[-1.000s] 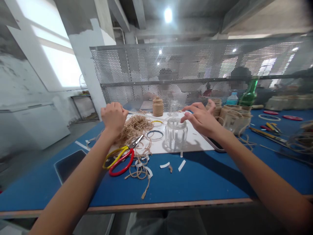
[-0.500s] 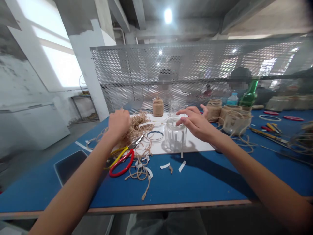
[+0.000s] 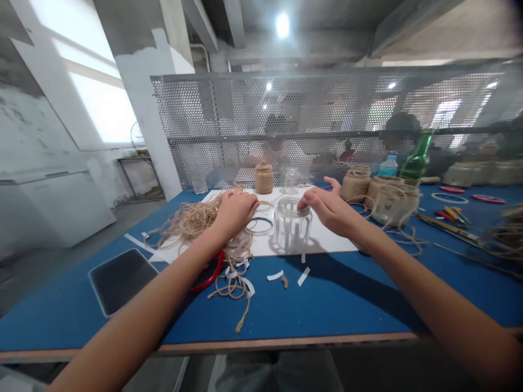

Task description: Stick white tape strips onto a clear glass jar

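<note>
The left grip (image 3: 236, 213) is curled and half closed at the edge of a loose heap of jute twine (image 3: 190, 220); whether it has hold of any strand, I cannot tell. Just beside it lie thin hoop rings (image 3: 259, 225), and a red scissor handle (image 3: 214, 270) shows under the left forearm. The right grip (image 3: 329, 211) is partly open, not closed around anything, its fingertips at the rim of a clear glass jar (image 3: 292, 225) with white strips on its wall. The jar stands upright on a white board (image 3: 330, 242) atop the blue worktop (image 3: 327, 310). Further right stand twine-wrapped jars (image 3: 392, 207).
</note>
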The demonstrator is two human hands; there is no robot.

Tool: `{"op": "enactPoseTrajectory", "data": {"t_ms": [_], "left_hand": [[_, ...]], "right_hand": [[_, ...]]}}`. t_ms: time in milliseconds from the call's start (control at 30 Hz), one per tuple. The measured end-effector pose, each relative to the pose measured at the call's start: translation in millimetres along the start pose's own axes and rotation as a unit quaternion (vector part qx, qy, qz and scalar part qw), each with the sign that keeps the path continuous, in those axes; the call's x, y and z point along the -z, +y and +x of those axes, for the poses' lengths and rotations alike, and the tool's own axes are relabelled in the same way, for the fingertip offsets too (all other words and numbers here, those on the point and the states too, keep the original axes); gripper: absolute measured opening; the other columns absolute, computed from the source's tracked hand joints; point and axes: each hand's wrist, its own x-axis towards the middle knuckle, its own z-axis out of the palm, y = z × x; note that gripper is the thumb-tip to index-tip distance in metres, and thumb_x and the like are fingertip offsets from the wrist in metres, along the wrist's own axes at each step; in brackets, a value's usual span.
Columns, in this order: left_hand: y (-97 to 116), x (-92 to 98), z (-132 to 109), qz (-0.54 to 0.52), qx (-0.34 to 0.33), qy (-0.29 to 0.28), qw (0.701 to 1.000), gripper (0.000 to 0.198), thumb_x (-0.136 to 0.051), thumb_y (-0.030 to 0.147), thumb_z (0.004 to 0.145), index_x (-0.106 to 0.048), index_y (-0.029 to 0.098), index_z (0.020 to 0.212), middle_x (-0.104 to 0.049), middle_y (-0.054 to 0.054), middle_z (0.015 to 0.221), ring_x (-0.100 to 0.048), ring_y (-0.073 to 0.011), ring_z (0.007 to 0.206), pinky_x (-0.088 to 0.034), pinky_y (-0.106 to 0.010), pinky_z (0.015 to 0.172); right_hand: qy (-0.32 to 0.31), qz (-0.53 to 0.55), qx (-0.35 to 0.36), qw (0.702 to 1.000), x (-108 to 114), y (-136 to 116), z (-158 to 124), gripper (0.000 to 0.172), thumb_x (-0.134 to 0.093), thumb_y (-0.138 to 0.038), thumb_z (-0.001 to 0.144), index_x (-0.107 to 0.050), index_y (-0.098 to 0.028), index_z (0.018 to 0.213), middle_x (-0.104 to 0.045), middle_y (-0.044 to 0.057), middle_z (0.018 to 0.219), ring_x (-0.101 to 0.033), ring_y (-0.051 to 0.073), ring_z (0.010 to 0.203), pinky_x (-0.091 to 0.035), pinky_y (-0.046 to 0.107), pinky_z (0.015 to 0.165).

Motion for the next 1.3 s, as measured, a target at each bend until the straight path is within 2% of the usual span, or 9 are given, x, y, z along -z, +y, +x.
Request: {"op": "enactPoseTrajectory", "data": {"t_ms": [167, 333, 400, 500, 667, 733, 867, 1033, 1300], "left_hand": [[-17.9, 1.8, -0.5, 0.075, 0.042, 0.007, 0.996, 0.027, -0.035, 0.024, 0.087, -0.059, 0.016, 0.080, -0.065, -0.010, 0.083, -0.053, -0.0238, 0.086, -0.031, -0.039, 0.079], [-50.3, 0.6, -6.3, 0.136, 0.117, -0.094, 0.979, 0.025, -0.040, 0.020, 0.081, -0.063, 0.016, 0.075, -0.065, -0.012, 0.080, -0.053, -0.0295, 0.086, -0.032, -0.041, 0.073], [-58.6, -0.6, -9.3, 0.144, 0.135, -0.105, 0.975, 0.026, -0.040, 0.020, 0.081, -0.064, 0.015, 0.072, -0.065, -0.014, 0.077, -0.053, -0.0311, 0.085, -0.032, -0.042, 0.072], [-59.5, -0.9, -11.5, 0.161, 0.135, -0.057, 0.976, 0.028, -0.040, 0.028, 0.083, -0.064, 0.014, 0.080, -0.064, -0.015, 0.082, -0.052, -0.0317, 0.087, -0.032, -0.042, 0.072], [-30.1, 10.4, -7.3, 0.129, 0.054, 0.057, 0.989, 0.028, -0.035, 0.028, 0.086, -0.059, 0.015, 0.085, -0.061, -0.012, 0.087, -0.051, -0.0253, 0.087, -0.031, -0.038, 0.074], [-9.8, 18.3, -7.2, 0.064, 0.020, 0.058, 0.996, 0.026, -0.036, 0.027, 0.085, -0.058, 0.015, 0.078, -0.062, -0.009, 0.082, -0.051, -0.0211, 0.080, -0.031, -0.035, 0.073], [31.9, 31.9, -15.1, -0.083, -0.048, -0.017, 0.995, 0.029, -0.037, 0.028, 0.083, -0.052, 0.016, 0.061, -0.056, -0.001, 0.060, -0.046, -0.0130, 0.058, -0.030, -0.028, 0.061], [57.7, 37.1, -23.9, -0.204, 0.037, -0.064, 0.976, 0.027, -0.039, 0.030, 0.079, -0.053, 0.016, 0.061, -0.056, 0.000, 0.057, -0.044, -0.0107, 0.052, -0.023, -0.023, 0.049], [62.5, 35.6, -23.3, -0.230, 0.088, -0.051, 0.968, 0.027, -0.046, 0.031, 0.075, -0.053, 0.017, 0.054, -0.051, 0.002, 0.050, -0.040, -0.0090, 0.048, -0.023, -0.023, 0.048]], "right_hand": [[-0.001, -0.009, -0.022, 1.000, 3.4, 2.8, 1.3, 0.051, -0.015, -0.033, 0.093, -0.056, -0.018, 0.067, -0.062, 0.000, 0.070, -0.058, 0.015, 0.082, -0.001, 0.050, 0.101], [-0.019, 0.004, -0.006, 1.000, 4.0, 5.6, 1.7, 0.047, -0.019, -0.033, 0.093, -0.060, -0.020, 0.074, -0.065, 0.000, 0.083, -0.056, 0.016, 0.096, 0.005, 0.048, 0.103], [-0.029, -0.001, 0.007, 1.000, 3.6, 6.5, 1.8, 0.045, -0.021, -0.033, 0.092, -0.062, -0.020, 0.077, -0.065, 0.001, 0.088, -0.055, 0.016, 0.098, 0.007, 0.048, 0.103], [-0.037, 0.005, 0.012, 0.999, 4.1, 7.1, 1.8, 0.044, -0.023, -0.033, 0.092, -0.063, -0.020, 0.080, -0.066, 0.001, 0.090, -0.055, 0.017, 0.098, 0.007, 0.049, 0.103], [-0.081, 0.040, 0.043, 0.995, 4.8, 7.3, 2.2, 0.041, -0.023, -0.034, 0.092, -0.061, -0.020, 0.087, -0.067, 0.002, 0.092, -0.058, 0.017, 0.092, -0.003, 0.048, 0.105], [-0.098, 0.029, 0.051, 0.993, 4.3, 6.3, 2.7, 0.040, -0.024, -0.035, 0.092, -0.061, -0.021, 0.084, -0.067, 0.001, 0.087, -0.059, 0.017, 0.086, -0.006, 0.047, 0.105], [-0.111, 0.000, 0.053, 0.992, 5.0, -0.1, 3.1, 0.041, -0.025, -0.033, 0.091, -0.056, -0.019, 0.069, -0.063, -0.001, 0.067, -0.057, 0.014, 0.069, -0.008, 0.046, 0.104], [-0.111, -0.008, 0.084, 0.990, 7.4, -12.7, 1.7, 0.045, -0.022, -0.031, 0.092, -0.048, -0.018, 0.058, -0.056, -0.004, 0.054, -0.053, 0.011, 0.059, -0.010, 0.041, 0.106], [-0.108, -0.032, 0.115, 0.987, 7.6, -25.6, -1.8, 0.044, -0.021, -0.028, 0.092, -0.043, -0.020, 0.055, -0.048, -0.004, 0.050, -0.052, 0.012, 0.058, -0.015, 0.037, 0.107]]}}
